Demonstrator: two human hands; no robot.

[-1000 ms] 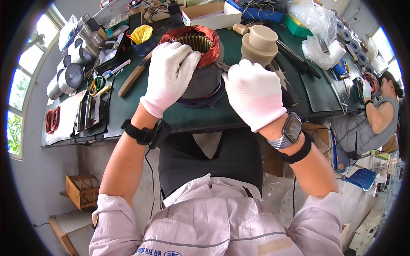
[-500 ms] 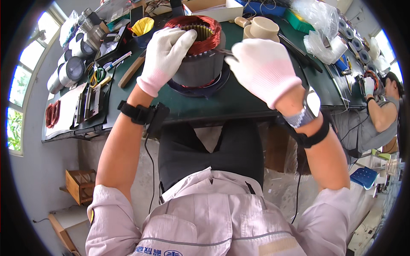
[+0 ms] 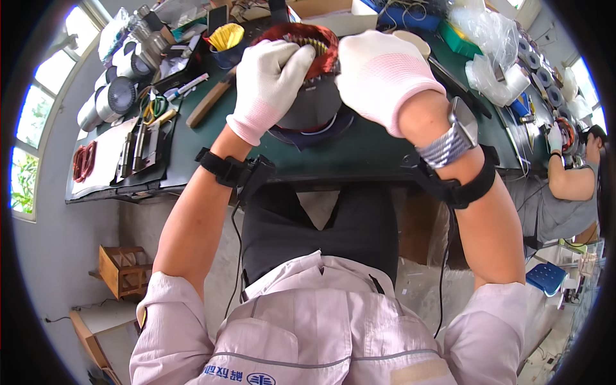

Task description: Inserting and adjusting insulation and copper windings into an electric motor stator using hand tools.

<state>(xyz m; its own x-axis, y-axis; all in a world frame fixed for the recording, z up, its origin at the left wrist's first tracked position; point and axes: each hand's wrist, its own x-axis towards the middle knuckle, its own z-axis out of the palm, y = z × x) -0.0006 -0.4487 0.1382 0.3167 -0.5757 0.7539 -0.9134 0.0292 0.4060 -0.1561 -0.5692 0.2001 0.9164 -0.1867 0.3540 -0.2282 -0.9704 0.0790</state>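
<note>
A motor stator (image 3: 314,106) with a grey cylindrical body stands upright on the bench, a red-brown copper winding (image 3: 295,30) round its top and yellowish slot liners inside. Beneath it shows a dark blue pad (image 3: 307,137). My left hand (image 3: 266,83), in a white glove with a pink cuff, is closed at the left of the winding; what its fingers pinch is hidden. At the right of the winding is my gloved right hand (image 3: 385,77), back up and fingers curled out of sight, so what it grips cannot be seen.
Left of the stator lie a wooden handle (image 3: 210,102), scissors (image 3: 154,109) and wire spools (image 3: 115,99). A dark pot with yellow cloth (image 3: 226,38) stands behind. At right are a beige round piece (image 3: 414,42), a plastic bag (image 3: 491,74) and a co-worker (image 3: 568,186).
Both hands have moved up and inward over the winding's near side, my right hand tilting forward. The thin metal tool seen earlier at the right fingers is now hidden. My view shifted slightly.
</note>
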